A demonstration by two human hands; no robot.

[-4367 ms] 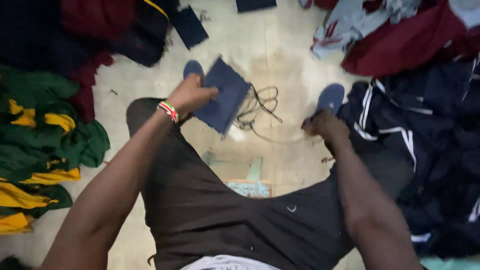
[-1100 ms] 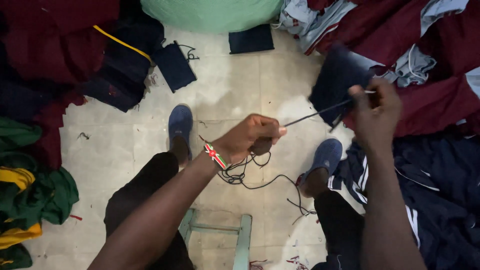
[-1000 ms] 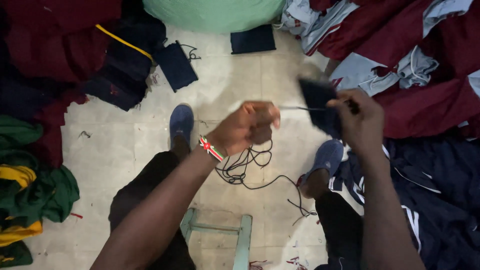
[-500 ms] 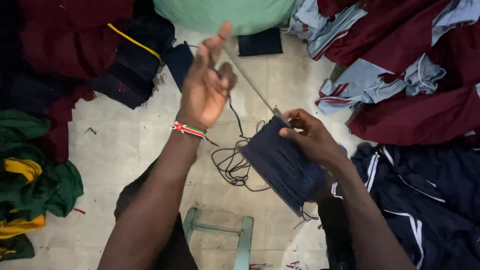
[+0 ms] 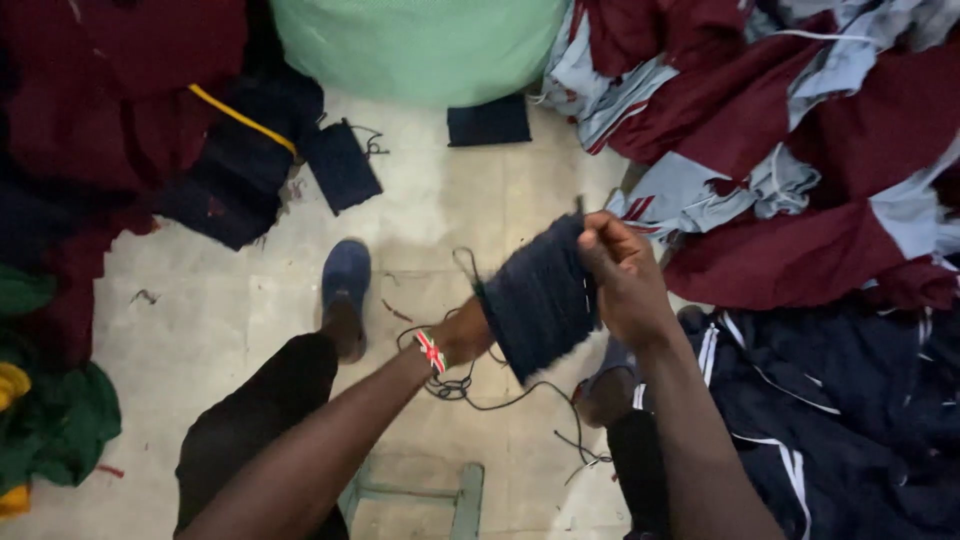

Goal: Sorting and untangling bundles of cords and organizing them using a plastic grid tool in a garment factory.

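The right hand (image 5: 622, 280) is closed, thumb and fingers pinching the upper right edge of a dark navy fabric piece (image 5: 540, 300) held up above the floor between the knees. The left hand (image 5: 470, 335) is mostly hidden behind that fabric piece, touching its lower left side; how far it is open cannot be told. A red, white and black beaded bracelet (image 5: 430, 352) circles the left wrist. A dark cord (image 5: 480, 395) hangs in loops just below the hands and trails onto the pale floor (image 5: 220, 300). A blue shoe (image 5: 346, 280) rests on the floor to the left. Two more navy pieces (image 5: 342, 165) lie farther up, near a green sack (image 5: 420, 45). Maroon and grey garments (image 5: 780, 130) are heaped on the right, with navy striped ones (image 5: 860, 410) below them.
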